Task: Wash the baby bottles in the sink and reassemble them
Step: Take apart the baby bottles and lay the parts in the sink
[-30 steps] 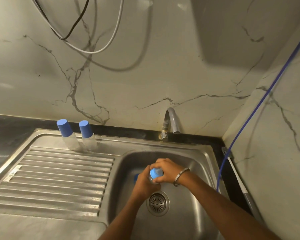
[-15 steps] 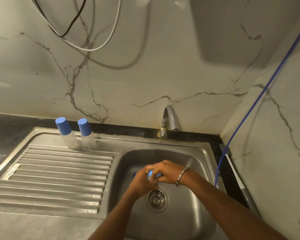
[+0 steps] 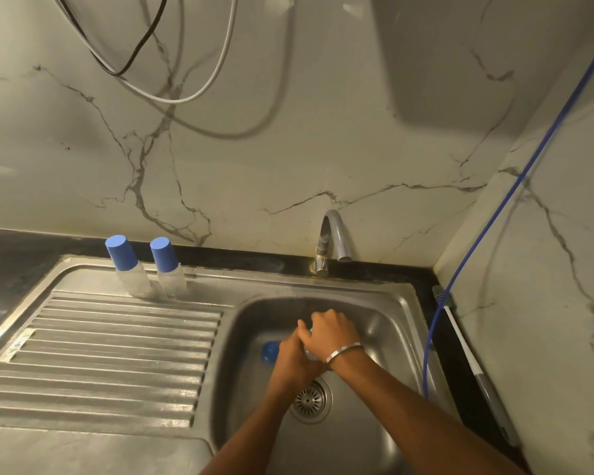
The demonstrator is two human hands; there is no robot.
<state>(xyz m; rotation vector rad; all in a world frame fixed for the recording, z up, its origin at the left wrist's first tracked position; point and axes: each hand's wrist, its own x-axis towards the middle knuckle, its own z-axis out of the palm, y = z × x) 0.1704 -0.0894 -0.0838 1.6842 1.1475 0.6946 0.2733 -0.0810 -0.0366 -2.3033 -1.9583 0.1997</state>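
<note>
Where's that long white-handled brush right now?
In the head view the brush lies on the dark counter strip at the right of the sink, along the marble side wall, beside the blue cable.

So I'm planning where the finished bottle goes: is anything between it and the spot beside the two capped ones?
Nothing visible: only bare ribbed drainboard lies between the hands and the capped bottles.
</note>
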